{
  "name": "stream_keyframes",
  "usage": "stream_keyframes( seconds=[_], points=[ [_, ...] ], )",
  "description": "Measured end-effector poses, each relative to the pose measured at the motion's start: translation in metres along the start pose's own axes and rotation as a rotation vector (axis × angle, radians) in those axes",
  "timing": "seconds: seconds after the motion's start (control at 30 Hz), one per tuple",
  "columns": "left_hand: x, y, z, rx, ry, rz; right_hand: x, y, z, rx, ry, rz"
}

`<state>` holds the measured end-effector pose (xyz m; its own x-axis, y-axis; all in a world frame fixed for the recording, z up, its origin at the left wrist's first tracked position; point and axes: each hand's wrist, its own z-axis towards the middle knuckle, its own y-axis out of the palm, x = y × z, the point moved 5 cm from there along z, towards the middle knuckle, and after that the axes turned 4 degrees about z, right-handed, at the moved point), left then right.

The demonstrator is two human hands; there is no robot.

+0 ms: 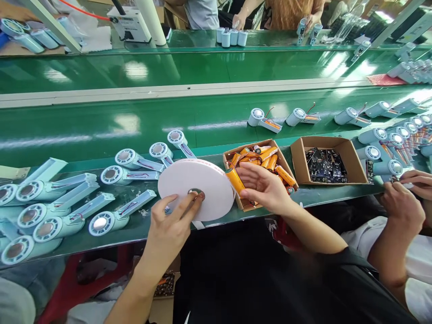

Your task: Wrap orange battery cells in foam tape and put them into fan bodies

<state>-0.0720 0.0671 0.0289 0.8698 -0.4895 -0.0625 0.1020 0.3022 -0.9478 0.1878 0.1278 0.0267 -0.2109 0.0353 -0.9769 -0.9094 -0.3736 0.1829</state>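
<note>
Green conveyor surface [202,112] is crossed lengthwise by a pale rail [189,91], and reflections of overhead light are thrown back from it. Along the near side, a green bench [320,194] is lined with parts. A white roll of tape [216,189] is set between the two hands, its broad face turned up toward the camera. Over that face the left hand [172,220] is laid, its fingers spread apart and some of their tips brought to the central hole — whether the roll is gripped cannot be told. By the right hand [270,191] an orange battery cell [235,181] is held at the right edge of the roll; its lower end is pinched at the thumb, while the other fingers are loosely extended.

Just beyond the right hand, more orange cells [268,153] are heaped in a cardboard box [245,204], and beside it black circuit boards [326,165] are contained in a second carton [299,159]. To the left of the roll, light-blue fan units [124,156] are grouped, wires being seen in several handles. At the far right, a small part is worked on by a co-worker's hands [405,202] — well apart from the roll.
</note>
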Motion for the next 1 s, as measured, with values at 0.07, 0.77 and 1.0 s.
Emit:
stream_keyframes(
  seconds=[0.07,0.77,1.0],
  points=[
    [-0.003,-0.006,0.001,-0.003,0.024,0.021,-0.006,0.0,0.006,-0.141,0.126,-0.064],
    [0.067,0.009,0.003,-0.111,0.216,-0.246,-0.064,-0.09,0.012,0.832,-0.542,-0.073],
    [-0.01,0.014,0.122,-0.39,0.33,-0.569,-0.058,-0.072,0.009,0.676,-0.559,-0.031]
  ],
)
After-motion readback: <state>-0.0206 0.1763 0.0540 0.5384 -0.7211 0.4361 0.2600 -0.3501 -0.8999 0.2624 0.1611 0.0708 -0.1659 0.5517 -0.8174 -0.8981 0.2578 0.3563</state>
